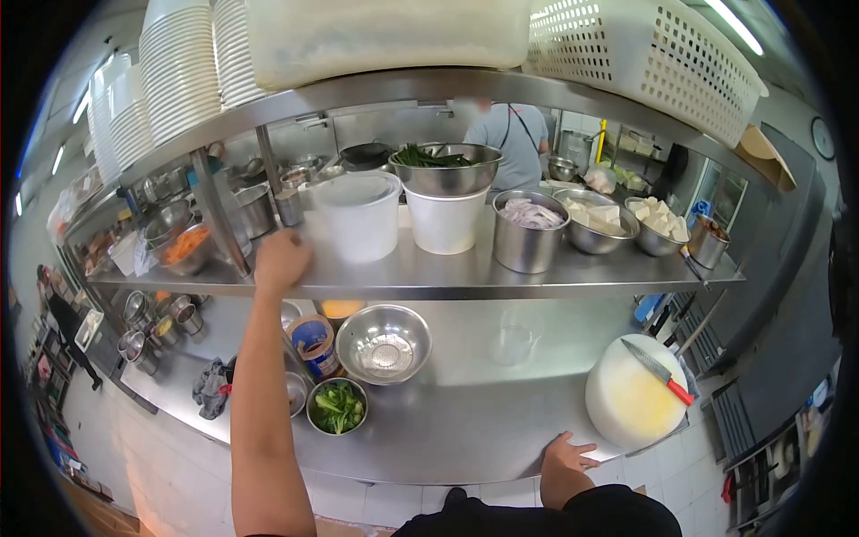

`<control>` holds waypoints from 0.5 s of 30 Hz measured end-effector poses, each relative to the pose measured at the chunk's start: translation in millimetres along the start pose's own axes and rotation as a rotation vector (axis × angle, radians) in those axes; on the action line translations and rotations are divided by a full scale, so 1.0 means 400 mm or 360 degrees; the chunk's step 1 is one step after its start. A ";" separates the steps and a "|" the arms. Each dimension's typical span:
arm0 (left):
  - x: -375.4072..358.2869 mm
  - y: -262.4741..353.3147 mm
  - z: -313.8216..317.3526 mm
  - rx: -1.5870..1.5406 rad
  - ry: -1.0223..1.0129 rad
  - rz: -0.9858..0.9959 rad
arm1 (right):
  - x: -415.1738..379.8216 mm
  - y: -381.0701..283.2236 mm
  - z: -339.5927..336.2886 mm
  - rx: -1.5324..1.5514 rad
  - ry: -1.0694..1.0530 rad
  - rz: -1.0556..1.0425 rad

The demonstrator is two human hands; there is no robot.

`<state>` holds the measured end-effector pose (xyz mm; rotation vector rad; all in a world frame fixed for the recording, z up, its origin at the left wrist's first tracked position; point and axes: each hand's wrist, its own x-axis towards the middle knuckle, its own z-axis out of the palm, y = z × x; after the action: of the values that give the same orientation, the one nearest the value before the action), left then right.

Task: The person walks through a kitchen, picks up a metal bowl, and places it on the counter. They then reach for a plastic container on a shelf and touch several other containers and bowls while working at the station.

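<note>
My left hand point(284, 260) is raised to the steel shelf point(429, 279), just left of a white lidded tub point(357, 219). Its fingers curl away from me, and whatever they may hold is hidden. Low on the right, my right hand point(570, 454) rests at the front edge of the steel table point(447, 438), fingers spread and nothing in them. Nearest to it is a round white cutting board point(617, 407), stained yellow, with a red-handled knife point(658, 369) lying across it.
Along the shelf stand a bowl of chopped greens point(447, 174) on a white bucket point(446, 219), a pot of sliced onion point(530, 242) and bowls of white blocks point(595, 224). Below are a steel colander point(385, 345) and leafy greens point(338, 408). Another person point(510, 134) stands beyond.
</note>
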<state>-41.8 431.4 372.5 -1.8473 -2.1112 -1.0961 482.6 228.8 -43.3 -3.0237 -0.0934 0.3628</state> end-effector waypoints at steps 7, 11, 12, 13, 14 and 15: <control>0.003 -0.005 0.003 0.0015 -0.0009 0.0012 | -0.077 -0.005 -0.110 0.0258 -0.0007 0.0171; 0.004 -0.005 0.006 0.0000 0.0045 0.0034 | -0.058 0.000 -0.087 0.0176 -0.0023 0.0066; 0.004 -0.008 0.009 0.0001 0.0064 0.0022 | -0.066 -0.002 -0.100 0.0232 -0.0027 0.0125; 0.004 -0.006 0.007 0.0001 0.0065 0.0024 | -0.065 -0.004 -0.099 0.0233 -0.0028 0.0126; 0.004 -0.005 0.005 0.0013 0.0052 0.0018 | -0.062 -0.007 -0.094 0.0227 -0.0026 0.0122; 0.003 -0.004 0.004 0.0024 0.0039 0.0011 | -0.058 -0.009 -0.087 0.0220 -0.0022 0.0119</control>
<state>-43.1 433.5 371.2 -1.8238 -2.0920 -1.0926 468.3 227.6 -3.8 -2.8941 0.0423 0.3798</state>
